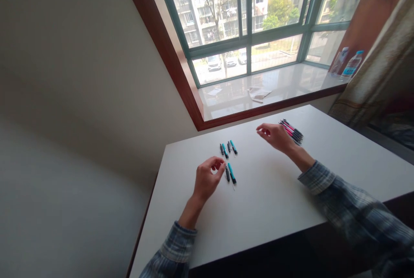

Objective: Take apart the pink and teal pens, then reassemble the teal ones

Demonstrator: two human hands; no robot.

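Observation:
My left hand (208,177) is closed, thumb and forefinger pinched at the upper end of a dark pen part (227,175) on the table. What lies between these fingertips, if anything, is too small to make out. Just right of it is a teal-and-black pen piece (231,172), with a thin pale stick (233,187) below. Further back lie two more pairs of teal pieces (233,146) and dark pieces (221,149). My right hand (274,135) is above the table, fingers curled and closed; nothing shows in them. Pink-and-black pens (293,131) lie in a bunch behind its wrist.
The white table (258,209) meets a wall (97,96) at the left. Behind it is a window sill (287,81) with a crumpled cloth or paper (258,94) and two plastic bottles (352,65). A curtain (378,49) hangs at the right.

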